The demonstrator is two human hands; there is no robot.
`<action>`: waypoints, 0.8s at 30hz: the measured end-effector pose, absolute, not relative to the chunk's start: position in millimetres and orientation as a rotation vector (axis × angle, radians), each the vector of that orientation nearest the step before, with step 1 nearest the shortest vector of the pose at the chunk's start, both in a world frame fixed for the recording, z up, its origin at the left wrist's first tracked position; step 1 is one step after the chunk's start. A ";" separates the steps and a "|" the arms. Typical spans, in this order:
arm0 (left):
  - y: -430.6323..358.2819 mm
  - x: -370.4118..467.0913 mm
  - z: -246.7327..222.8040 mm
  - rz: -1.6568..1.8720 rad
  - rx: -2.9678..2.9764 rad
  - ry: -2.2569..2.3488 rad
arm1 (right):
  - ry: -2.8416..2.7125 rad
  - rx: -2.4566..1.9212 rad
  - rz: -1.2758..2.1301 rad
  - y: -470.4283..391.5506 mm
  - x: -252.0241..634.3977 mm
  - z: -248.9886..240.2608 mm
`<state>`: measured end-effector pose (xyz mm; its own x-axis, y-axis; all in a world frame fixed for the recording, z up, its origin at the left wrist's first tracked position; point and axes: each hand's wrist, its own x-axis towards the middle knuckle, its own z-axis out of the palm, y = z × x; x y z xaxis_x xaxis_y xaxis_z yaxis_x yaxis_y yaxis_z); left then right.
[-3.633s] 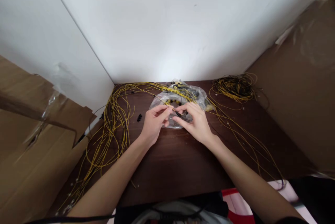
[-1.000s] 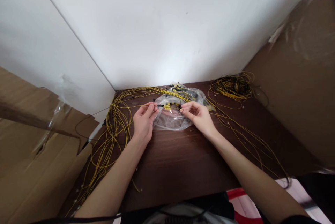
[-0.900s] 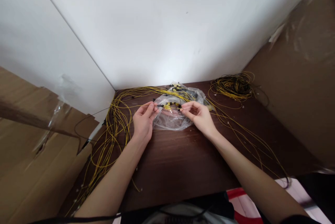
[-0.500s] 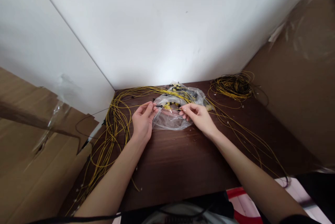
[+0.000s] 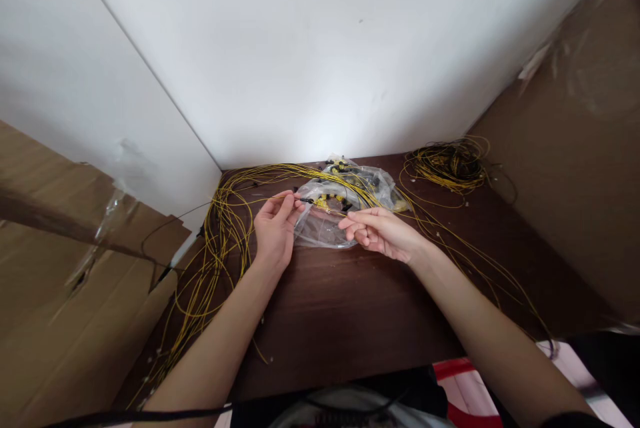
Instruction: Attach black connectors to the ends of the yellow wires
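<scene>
My left hand (image 5: 275, 223) pinches a thin wire with a small black connector (image 5: 307, 201) sticking out to the right of its fingertips. My right hand (image 5: 377, 229) is closed at the thumb and index finger on the yellow wire (image 5: 333, 212) that runs from the connector. Both hands are raised over a clear plastic bag (image 5: 320, 233) with yellow and black parts (image 5: 327, 201) in it. A bundle of long yellow and black wires (image 5: 215, 248) passes behind the hands and hangs down at the left.
A tangled coil of yellow and black wire (image 5: 450, 165) lies at the back right of the dark brown table (image 5: 340, 321). Cardboard stands at the left (image 5: 60, 308) and right (image 5: 560, 168), with a white panel (image 5: 320, 55) behind.
My right hand has turned, its palm and lower fingers now showing more, and sits slightly lower and further right. My left hand has barely moved.
</scene>
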<state>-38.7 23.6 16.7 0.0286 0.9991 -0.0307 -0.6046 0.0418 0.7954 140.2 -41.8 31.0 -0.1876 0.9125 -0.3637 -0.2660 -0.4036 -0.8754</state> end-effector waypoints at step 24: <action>22.4 -37.9 19.1 1.465 0.671 0.815 | -1.453 -1.484 0.588 -41.7 135.5 19.0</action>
<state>-37.9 22.4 19.1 -0.0625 0.9958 -0.0676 -0.5823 0.0186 0.8128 135.5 -41.7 19.0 0.1802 0.9462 0.2689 0.4929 0.1498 -0.8571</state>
